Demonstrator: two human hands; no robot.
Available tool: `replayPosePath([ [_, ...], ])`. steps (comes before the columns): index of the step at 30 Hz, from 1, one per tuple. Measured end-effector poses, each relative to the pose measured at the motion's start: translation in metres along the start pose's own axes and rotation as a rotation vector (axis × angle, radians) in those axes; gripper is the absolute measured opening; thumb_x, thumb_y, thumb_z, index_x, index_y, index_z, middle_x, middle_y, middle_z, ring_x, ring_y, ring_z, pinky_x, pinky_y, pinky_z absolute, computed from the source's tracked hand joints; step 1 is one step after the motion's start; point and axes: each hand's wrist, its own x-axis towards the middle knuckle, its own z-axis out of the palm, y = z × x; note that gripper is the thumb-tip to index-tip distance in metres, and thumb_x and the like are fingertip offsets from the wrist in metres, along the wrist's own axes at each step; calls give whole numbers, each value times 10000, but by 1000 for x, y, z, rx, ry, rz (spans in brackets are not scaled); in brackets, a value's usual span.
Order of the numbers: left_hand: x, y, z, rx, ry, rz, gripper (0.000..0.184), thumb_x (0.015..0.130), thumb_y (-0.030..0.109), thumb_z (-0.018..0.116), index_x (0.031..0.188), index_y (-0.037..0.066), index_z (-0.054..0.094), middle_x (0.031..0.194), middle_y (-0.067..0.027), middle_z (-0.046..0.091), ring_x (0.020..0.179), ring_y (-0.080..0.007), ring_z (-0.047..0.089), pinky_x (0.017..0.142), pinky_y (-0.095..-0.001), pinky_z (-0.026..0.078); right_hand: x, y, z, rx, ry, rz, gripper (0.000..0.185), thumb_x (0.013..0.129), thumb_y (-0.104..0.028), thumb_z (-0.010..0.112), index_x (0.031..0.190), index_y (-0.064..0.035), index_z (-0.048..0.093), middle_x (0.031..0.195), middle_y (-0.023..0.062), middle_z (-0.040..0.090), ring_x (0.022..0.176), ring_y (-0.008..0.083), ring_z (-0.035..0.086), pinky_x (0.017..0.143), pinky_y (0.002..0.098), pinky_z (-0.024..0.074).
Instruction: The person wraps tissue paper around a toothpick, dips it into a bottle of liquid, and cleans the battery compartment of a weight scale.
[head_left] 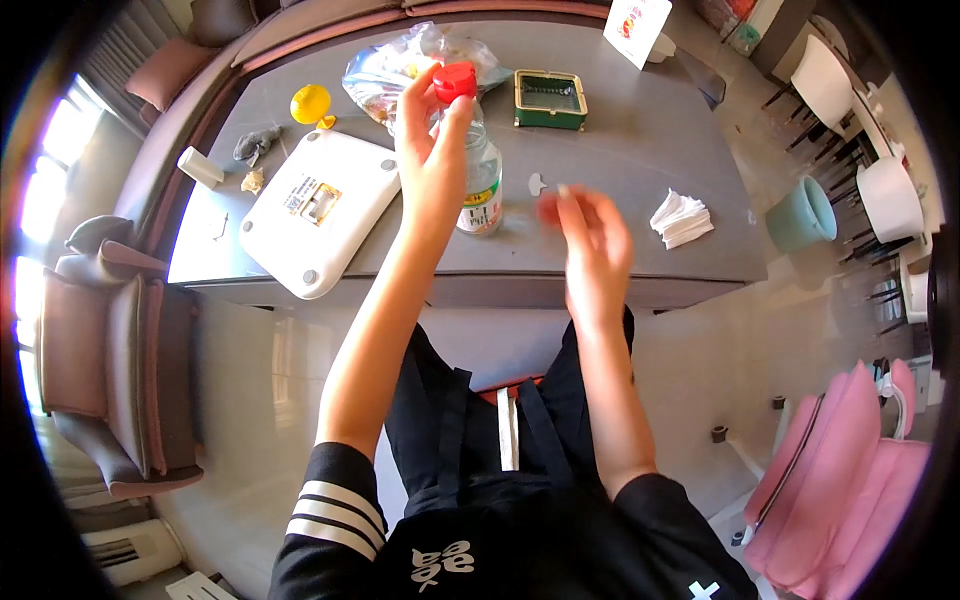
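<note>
My left hand is closed around the upper part of a clear plastic bottle, fingers and thumb at its red cap. The bottle stands upright on the table and has a green, yellow and white label. To its right, my right hand pinches a small red round piece, blurred, between thumb and fingers. Just beyond that piece lies a small grey flat scrap.
On the grey table are an upturned white scale, a plastic bag, a green ashtray, tissues, a yellow object and a white cup. A bin and pink chair stand right.
</note>
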Motion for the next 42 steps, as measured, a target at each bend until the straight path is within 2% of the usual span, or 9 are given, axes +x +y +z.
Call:
replayPosePath([
  [4,-1,3,-17,86,-52,-54,433,933,76,516,1353,26,423,1213,-118,559,1112,-166,525,943,-292,408,44,24,52,86,64,-35,187,931,-122,561,1025,40,554,922,102,652,890,151,632,811,258,484],
  [13,-3,24,-16,353,-96,-44,500,799,134,723,1250,37,530,1053,-68,626,991,-130,582,755,-263,499,59,31,93,187,241,-126,155,941,-106,501,1011,29,526,922,126,637,904,177,639,839,280,479],
  [17,-6,24,-9,494,-78,39,491,732,166,771,1167,43,579,906,-57,612,887,-132,585,679,-250,491,61,23,83,-51,227,-176,176,941,-118,488,1019,36,518,916,131,633,870,182,636,792,275,484],
  [21,-11,34,3,540,-47,25,410,702,185,780,1030,34,583,867,-67,597,814,-130,584,588,-249,475,58,11,84,-47,268,-152,194,945,-133,479,1026,40,514,862,125,631,832,175,624,743,276,487],
  [25,1,39,-5,581,-110,138,402,734,171,757,1070,38,579,870,-78,608,781,-142,611,563,-279,487,60,19,84,-5,287,-171,194,948,-129,476,1046,36,504,833,111,618,753,155,611,699,274,495],
  [28,19,56,-22,584,-293,239,352,772,129,712,1087,40,583,871,-92,616,717,-197,641,561,-315,507,62,24,85,111,244,-229,200,952,-129,479,1065,36,489,797,100,601,675,135,595,637,261,503],
  [30,32,61,-32,888,-618,563,358,824,103,680,1165,47,585,983,-101,647,800,-174,649,675,-297,537,62,25,86,145,266,-231,193,952,-114,487,1073,36,480,767,92,586,620,120,579,581,250,501],
  [35,49,81,-30,1168,-836,882,292,731,66,682,1010,64,597,912,-80,655,749,-262,646,614,-345,534,64,27,86,141,260,-272,171,951,-92,488,1068,32,482,744,85,584,609,120,583,571,252,499],
  [42,59,86,-14,1403,-1053,924,305,715,44,647,1003,20,550,783,-84,618,725,-259,640,594,-357,526,61,26,87,92,299,-312,157,950,-79,492,1064,27,489,715,75,582,582,122,582,575,253,505],
])
